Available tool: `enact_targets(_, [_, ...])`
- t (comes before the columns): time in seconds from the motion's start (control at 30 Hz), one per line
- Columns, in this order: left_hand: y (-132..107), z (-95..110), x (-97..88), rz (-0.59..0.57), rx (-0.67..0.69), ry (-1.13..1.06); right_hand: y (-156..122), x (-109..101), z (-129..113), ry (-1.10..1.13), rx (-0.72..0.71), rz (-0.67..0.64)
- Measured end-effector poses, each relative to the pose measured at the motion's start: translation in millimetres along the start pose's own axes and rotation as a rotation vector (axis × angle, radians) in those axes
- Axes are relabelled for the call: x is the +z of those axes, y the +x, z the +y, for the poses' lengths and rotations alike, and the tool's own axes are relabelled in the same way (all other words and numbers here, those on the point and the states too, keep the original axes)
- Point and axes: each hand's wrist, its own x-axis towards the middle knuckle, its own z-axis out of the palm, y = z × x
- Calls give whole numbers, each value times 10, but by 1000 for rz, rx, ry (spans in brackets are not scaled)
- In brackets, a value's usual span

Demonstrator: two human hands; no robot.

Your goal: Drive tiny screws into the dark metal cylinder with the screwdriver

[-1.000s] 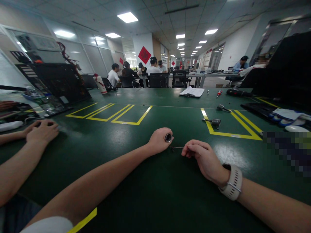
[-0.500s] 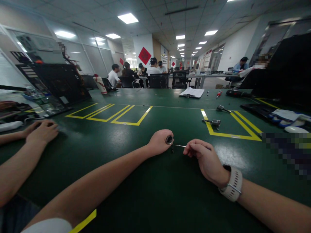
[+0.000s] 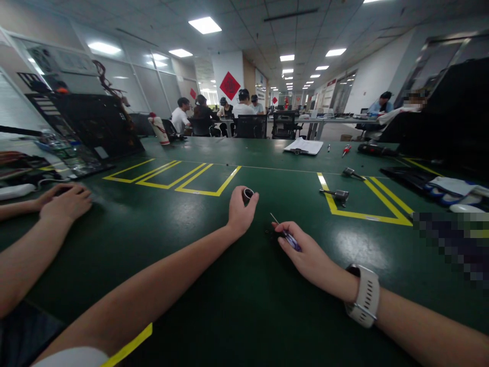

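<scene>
My left hand (image 3: 239, 214) is closed around a short round part (image 3: 248, 194) with a dark hollow end and a pale metal rim; most of it is hidden by the fingers. To its right, my right hand (image 3: 311, 261) grips a small screwdriver (image 3: 292, 241) by its purple, partly clear handle. The thin shaft points up and left, apart from the round part. Small black pieces (image 3: 269, 233) lie on the green table (image 3: 214, 300) beside my right fingertips; their kind is too small to tell.
Two metal pieces with shafts, a nearer one (image 3: 340, 195) and a farther one (image 3: 351, 173), lie by yellow tape at right. Behind are a clipboard (image 3: 303, 146) and a red-handled tool (image 3: 346, 150). Another person's hands (image 3: 65, 205) rest at left.
My left hand has moved up and left with the round part, away from the screwdriver. My right hand has turned and shifted slightly left, so the handle shows and the shaft tilts upward.
</scene>
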Motion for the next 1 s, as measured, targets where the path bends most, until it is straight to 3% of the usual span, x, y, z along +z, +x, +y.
enact_targets(0.17, [9, -36, 25, 16, 7, -13, 89, 154, 5, -100, -60, -102])
enact_targets(0.3, [59, -77, 0, 40, -18, -51, 91, 249, -124, -256, -184, -194])
enact_targets(0.5, [99, -100, -71, -38, -3, -64, -324, 166, -284, -511, -419, -465])
enact_targets(0.6, [41, 16, -130, -99, 91, -21, -548, 45, -275, -588, -426, -528])
enact_targets(0.73, [-105, 306, -264, -147, 218, -14, -730, -109, -224, -663, -426, -516])
enact_targets(0.8, [-194, 468, -348, -196, 163, -88, -773, -157, -204, -680, -463, -518])
enact_targets(1.0, [-471, 866, -607, -334, -230, -576, -780, -201, -177, -625, -570, -486])
